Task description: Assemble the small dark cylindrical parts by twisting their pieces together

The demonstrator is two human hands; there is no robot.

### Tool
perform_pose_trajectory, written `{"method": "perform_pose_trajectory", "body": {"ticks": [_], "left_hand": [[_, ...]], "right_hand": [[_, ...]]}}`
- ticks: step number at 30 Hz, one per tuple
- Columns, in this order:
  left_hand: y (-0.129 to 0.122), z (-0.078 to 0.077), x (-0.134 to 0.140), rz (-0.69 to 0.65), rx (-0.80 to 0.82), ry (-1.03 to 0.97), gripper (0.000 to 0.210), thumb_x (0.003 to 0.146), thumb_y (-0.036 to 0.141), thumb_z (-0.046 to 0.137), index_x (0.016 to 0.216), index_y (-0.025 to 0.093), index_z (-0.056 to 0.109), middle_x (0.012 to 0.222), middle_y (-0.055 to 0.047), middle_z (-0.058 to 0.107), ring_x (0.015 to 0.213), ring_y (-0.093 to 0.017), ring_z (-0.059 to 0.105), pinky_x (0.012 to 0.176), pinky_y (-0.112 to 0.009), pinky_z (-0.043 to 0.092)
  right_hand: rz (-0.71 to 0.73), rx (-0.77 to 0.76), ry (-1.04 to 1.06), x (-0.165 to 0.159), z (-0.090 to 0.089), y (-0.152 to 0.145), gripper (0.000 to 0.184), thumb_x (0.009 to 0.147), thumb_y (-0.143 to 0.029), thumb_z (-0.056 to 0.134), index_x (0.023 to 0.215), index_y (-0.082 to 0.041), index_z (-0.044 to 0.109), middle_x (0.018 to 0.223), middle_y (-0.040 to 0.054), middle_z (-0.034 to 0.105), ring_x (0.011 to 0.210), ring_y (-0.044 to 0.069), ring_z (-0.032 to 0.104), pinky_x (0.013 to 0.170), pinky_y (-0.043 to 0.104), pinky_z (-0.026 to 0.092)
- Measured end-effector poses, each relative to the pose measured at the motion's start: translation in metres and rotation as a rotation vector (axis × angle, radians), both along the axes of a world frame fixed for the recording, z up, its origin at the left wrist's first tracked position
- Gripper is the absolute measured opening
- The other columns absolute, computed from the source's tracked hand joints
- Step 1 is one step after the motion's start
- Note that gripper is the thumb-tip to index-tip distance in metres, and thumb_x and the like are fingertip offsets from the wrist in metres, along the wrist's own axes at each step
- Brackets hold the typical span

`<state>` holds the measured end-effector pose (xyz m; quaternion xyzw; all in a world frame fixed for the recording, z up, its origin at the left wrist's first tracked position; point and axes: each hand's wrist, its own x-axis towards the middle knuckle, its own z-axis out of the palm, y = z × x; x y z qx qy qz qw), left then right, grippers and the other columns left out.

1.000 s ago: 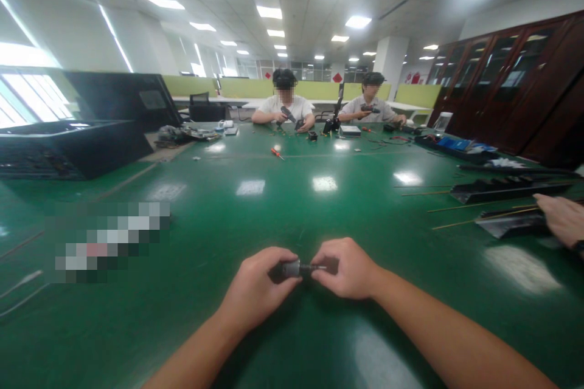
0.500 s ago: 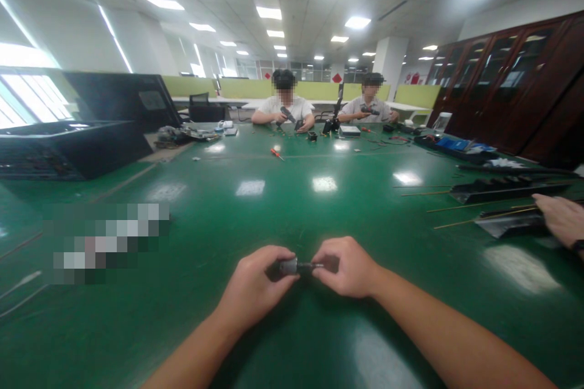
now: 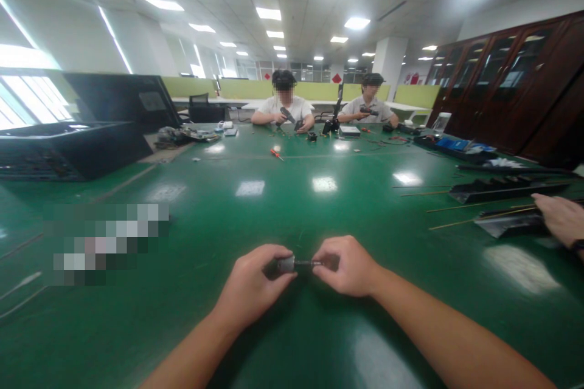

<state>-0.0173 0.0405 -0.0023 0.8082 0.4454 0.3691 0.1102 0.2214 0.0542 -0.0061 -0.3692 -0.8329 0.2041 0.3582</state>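
My left hand (image 3: 255, 276) pinches a small grey cylinder (image 3: 287, 264) between thumb and fingers, low over the green table. A thin dark rod (image 3: 303, 263) runs from the cylinder's right side. Its far tip is in the pinch of my right hand (image 3: 345, 265), thumb against forefinger. Cylinder and rod lie roughly level and in line. Whether they are one part or two fitted together, I cannot make out.
The green table (image 3: 205, 206) carries a red screwdriver (image 3: 276, 154) ahead. To the right are black metal channels (image 3: 511, 223) with thin rods and another person's hand (image 3: 563, 216). A large black case (image 3: 68, 152) stands left. Two people sit opposite, holding power tools.
My left hand has shifted slightly left with the grey cylinder. More of a thinner length of rod now shows between the hands. My right hand has hardly moved.
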Motion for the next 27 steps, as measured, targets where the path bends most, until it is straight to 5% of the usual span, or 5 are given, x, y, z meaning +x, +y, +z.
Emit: {"method": "perform_pose_trajectory", "body": {"ticks": [18,23,27], "left_hand": [[0.003,0.004,-0.006,0.028,-0.068,0.034,0.024,0.078,0.027,0.072,0.101,0.025,0.067,0.098,-0.001,0.071,0.092,-0.019,0.067,0.084,-0.031,0.052],[0.012,0.013,-0.016,0.195,-0.079,0.091,0.029,0.077,0.040,0.070,0.099,0.022,0.068,0.098,-0.005,0.068,0.093,-0.024,0.063,0.084,-0.037,0.051],[0.019,0.017,-0.029,0.278,-0.238,-0.019,0.051,0.081,0.053,0.061,0.121,0.021,0.065,0.116,-0.008,0.068,0.106,-0.028,0.063,0.098,-0.042,0.048]], "right_hand": [[-0.038,-0.020,-0.019,0.003,0.000,0.003,0.007,0.075,-0.022,0.069,0.079,-0.017,0.072,0.070,0.0015,0.068,0.062,0.014,0.060,0.061,0.025,0.044],[-0.015,-0.074,-0.026,0.005,0.000,0.006,0.007,0.075,-0.021,0.069,0.079,-0.016,0.073,0.069,0.0015,0.068,0.061,0.013,0.060,0.060,0.023,0.044],[0.020,-0.094,-0.033,0.004,-0.002,0.005,0.009,0.076,-0.021,0.068,0.081,-0.016,0.073,0.071,0.0018,0.069,0.062,0.013,0.061,0.060,0.023,0.045]]}}
